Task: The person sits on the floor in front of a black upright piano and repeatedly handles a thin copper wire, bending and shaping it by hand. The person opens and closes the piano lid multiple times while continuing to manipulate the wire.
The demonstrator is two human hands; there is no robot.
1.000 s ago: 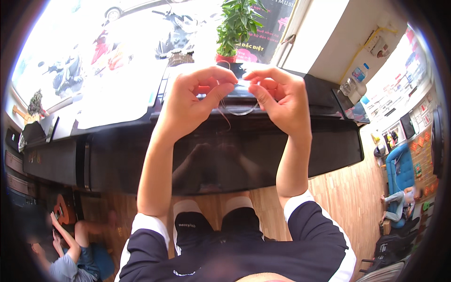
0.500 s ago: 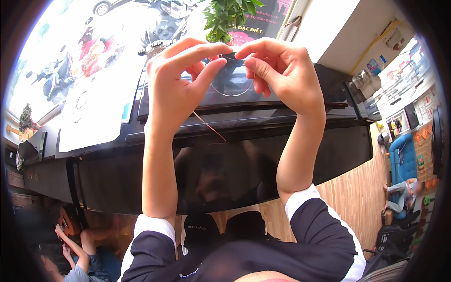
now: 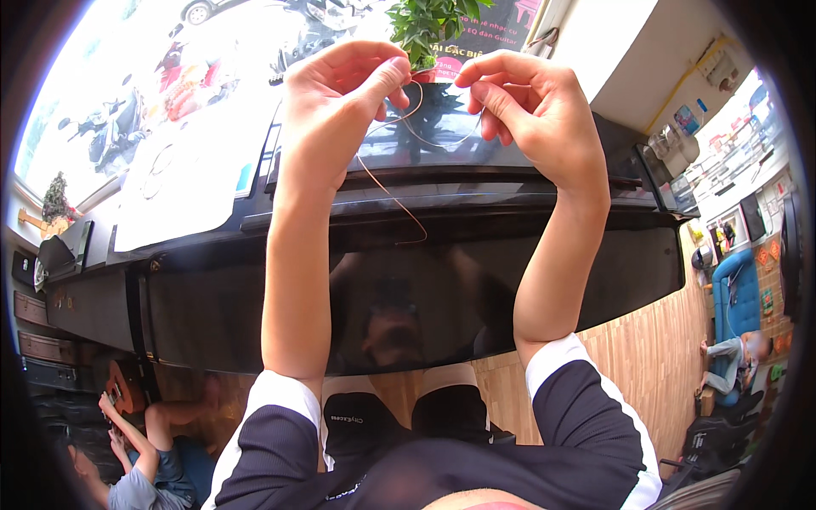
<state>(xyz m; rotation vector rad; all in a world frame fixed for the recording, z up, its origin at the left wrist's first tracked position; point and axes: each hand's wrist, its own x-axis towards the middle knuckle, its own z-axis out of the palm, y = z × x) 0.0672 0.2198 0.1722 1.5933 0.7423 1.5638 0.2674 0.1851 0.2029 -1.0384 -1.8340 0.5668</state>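
Grip of left hand (image 3: 331, 106) and right hand (image 3: 544, 110) holds a thin wire (image 3: 393, 201)

Left thumb and fingers pinch the wire near their tips. Right thumb and fingers pinch it too, a little way across. Both hands are up over a shiny black worktop (image 3: 620, 144), and they do not touch each other.

Past the right hand, near the right end of the worktop, some see-through bottles (image 3: 686, 117) stand close together. One has a blue cap and a label. A pale, round jug (image 3: 680, 153) is just beside them. They are too small and blurry to tell what is inside.

The wire is as skinny as a thread. It hangs in a round curve between the hands, like a smile. Another bit bends just under the left fingertips. One loose end shows by the left wrist, slants down over the front edge of the worktop and has a little hook at its tip. That part looks coppery, but the curve looks pale and silvery.

To the left, a white sheet (image 3: 191, 204) lies on the worktop, with a thin loop (image 3: 172, 153) on it. A green plant (image 3: 425, 30) shows behind the hands.
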